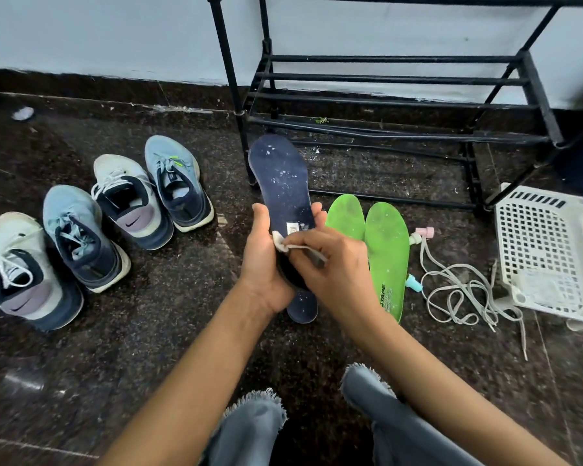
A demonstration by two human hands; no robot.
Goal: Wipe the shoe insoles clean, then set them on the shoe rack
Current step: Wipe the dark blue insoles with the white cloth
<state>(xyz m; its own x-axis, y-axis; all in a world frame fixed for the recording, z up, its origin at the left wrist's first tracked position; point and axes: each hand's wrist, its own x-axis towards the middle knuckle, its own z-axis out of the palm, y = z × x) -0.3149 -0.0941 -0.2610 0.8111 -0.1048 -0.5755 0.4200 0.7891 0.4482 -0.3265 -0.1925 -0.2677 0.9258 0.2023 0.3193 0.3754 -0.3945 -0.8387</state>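
I've got the long navy foam insole (pixel 283 183) up off the floor, toe end pointing away from me toward the black metal tube shoe rack (pixel 384 79). My left hand (pixel 265 260) cradles it from underneath, with the thumb hooked over the near edge and the fingertips curling up round the far edge. There are white specks all over its top face (plenty of them up near the toe).

My right hand (pixel 334 264) pinches a small crumpled white cloth (pixel 280 242) between curled fingers and presses it on the insole just below the little white label. A rounded navy end (pixel 302 306) pokes out beneath my hands, and I can't tell whether it is this insole's heel or a second one.

On the dark speckled stone floor (pixel 148 331), just to the right of my hands, two bright green insoles (pixel 386 253) lie side by side, grubby at the toes. Right of those is a loose tangle of pale shoelaces (pixel 458 290), then a white plastic lattice basket (pixel 546 250) lying beside the rack's leg.

Off to my left are four sneakers (pixel 128 203) in a staggered row, two light blue and two white and navy.
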